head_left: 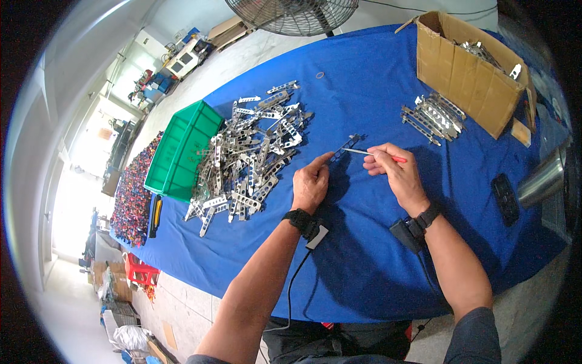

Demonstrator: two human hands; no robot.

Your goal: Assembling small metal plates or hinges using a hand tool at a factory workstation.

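A narrow perforated metal strip (347, 147) is angled up from the blue cloth, its near end at the fingertips of my left hand (310, 185). That hand is closed on this end. My right hand (396, 172) grips a slim tool (357, 151) with a red handle and a thin metal shaft. The shaft's tip meets the strip near its middle; whether it sits in a hole cannot be made out. To the left of my left hand lies a loose heap of similar perforated metal strips (251, 161).
A green plastic bin (176, 148) lies tipped beside the heap. At right, a row of strips (433, 118) sits before a cardboard box (467, 76) holding more metal pieces. A dark flat object (504, 200) and metal cylinder (542, 176) stand far right. Cables trail from both wrists.
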